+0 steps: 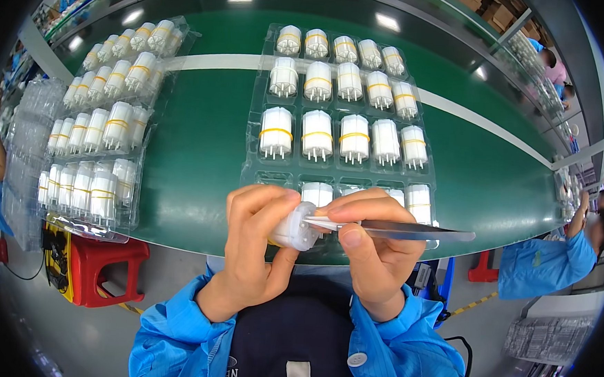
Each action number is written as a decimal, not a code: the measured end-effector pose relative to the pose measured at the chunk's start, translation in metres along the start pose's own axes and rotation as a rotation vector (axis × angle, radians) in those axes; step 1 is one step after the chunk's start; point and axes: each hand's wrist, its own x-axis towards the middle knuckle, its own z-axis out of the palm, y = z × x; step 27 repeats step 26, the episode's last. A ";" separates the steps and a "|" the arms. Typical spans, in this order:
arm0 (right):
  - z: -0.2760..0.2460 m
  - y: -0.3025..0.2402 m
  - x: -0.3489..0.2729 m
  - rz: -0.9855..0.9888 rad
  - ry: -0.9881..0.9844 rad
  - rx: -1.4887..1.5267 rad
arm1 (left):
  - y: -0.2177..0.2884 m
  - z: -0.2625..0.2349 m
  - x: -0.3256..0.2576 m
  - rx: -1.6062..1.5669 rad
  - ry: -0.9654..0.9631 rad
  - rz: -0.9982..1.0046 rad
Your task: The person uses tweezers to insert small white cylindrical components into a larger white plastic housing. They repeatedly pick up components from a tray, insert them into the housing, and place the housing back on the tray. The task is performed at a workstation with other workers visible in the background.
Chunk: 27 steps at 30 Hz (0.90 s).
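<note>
My left hand (247, 237) is closed around a white cylindrical part (298, 235), tilted so its round end faces right. A metal pair of tweezers (420, 232) is pinched between the thumb and fingers of my right hand (381, 245). Its tips touch or nearly touch the round end of the part; the exact contact is too small to tell. Just beyond my hands lies a clear plastic tray (255, 127) with rows of white cylinders (317, 135), most with a yellow band and thin prongs. My hands hide part of its nearest row.
Left on the green table (201, 134) stands another clear tray (134, 213) of similar cylinders. Stacked clear trays (31, 151) are beside it. A red stool (107, 270) stands below the table's left edge. At the right is a person in a blue sleeve (539, 265).
</note>
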 end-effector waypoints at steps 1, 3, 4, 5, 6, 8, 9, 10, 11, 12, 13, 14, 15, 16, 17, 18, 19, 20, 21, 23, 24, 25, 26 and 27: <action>0.001 0.000 0.000 0.001 0.004 0.010 | 0.000 -0.001 0.001 0.018 -0.001 0.015; 0.001 0.002 -0.001 0.002 0.009 0.038 | 0.000 -0.001 0.002 0.039 0.003 0.039; 0.001 0.003 -0.001 0.001 0.009 0.054 | -0.001 0.000 0.002 0.042 0.009 0.048; 0.000 0.004 -0.002 0.000 0.010 0.071 | -0.001 0.000 0.002 0.046 0.014 0.057; 0.001 0.006 -0.003 -0.003 0.023 0.090 | -0.001 0.000 0.003 0.039 0.009 0.054; 0.002 0.008 -0.005 -0.009 0.047 0.130 | -0.001 -0.001 0.003 0.027 0.001 0.047; 0.002 0.009 -0.005 -0.007 0.041 0.127 | -0.001 -0.001 0.003 0.024 0.002 0.047; 0.002 0.010 -0.004 -0.004 0.034 0.124 | -0.002 -0.001 0.003 0.020 0.002 0.047; 0.001 0.010 -0.004 -0.001 0.028 0.121 | -0.003 0.000 0.002 0.017 0.002 0.046; 0.001 0.010 -0.004 0.004 0.024 0.108 | -0.003 0.000 0.002 0.012 0.000 0.045; 0.001 0.008 -0.004 0.008 0.019 0.096 | -0.003 0.000 0.002 0.007 -0.002 0.043; 0.000 0.008 -0.003 0.013 0.014 0.083 | -0.003 0.000 0.002 0.002 -0.004 0.042; 0.001 0.008 -0.003 0.014 0.016 0.073 | -0.003 -0.001 0.001 0.002 -0.006 0.036; 0.001 0.008 -0.003 0.014 0.018 0.062 | -0.003 -0.001 0.001 0.001 -0.009 0.032; 0.001 0.007 -0.002 0.014 0.021 0.051 | -0.004 -0.001 0.002 0.000 -0.012 0.028; 0.000 0.005 0.000 -0.020 -0.019 -0.031 | -0.004 -0.002 0.003 0.031 -0.029 0.053; -0.001 0.000 0.004 -0.051 -0.060 -0.111 | -0.003 -0.004 0.004 0.065 -0.046 0.075; -0.002 -0.003 0.007 -0.083 -0.102 -0.190 | -0.004 -0.006 0.005 0.100 -0.062 0.097; -0.002 -0.004 0.009 -0.092 -0.121 -0.211 | -0.006 -0.007 0.004 0.090 -0.069 0.093; -0.002 -0.007 0.012 -0.115 -0.151 -0.260 | -0.009 -0.009 0.005 0.063 -0.086 0.095; -0.003 -0.006 0.011 -0.084 -0.125 -0.172 | -0.008 -0.010 0.004 0.011 -0.093 0.041; -0.004 -0.002 0.009 -0.056 -0.096 -0.088 | -0.007 -0.010 0.003 -0.043 -0.100 -0.010; -0.005 0.003 0.005 -0.028 -0.069 -0.003 | -0.006 -0.011 0.000 -0.097 -0.108 -0.061; -0.005 0.003 0.005 -0.028 -0.069 -0.003 | -0.006 -0.011 0.000 -0.097 -0.108 -0.061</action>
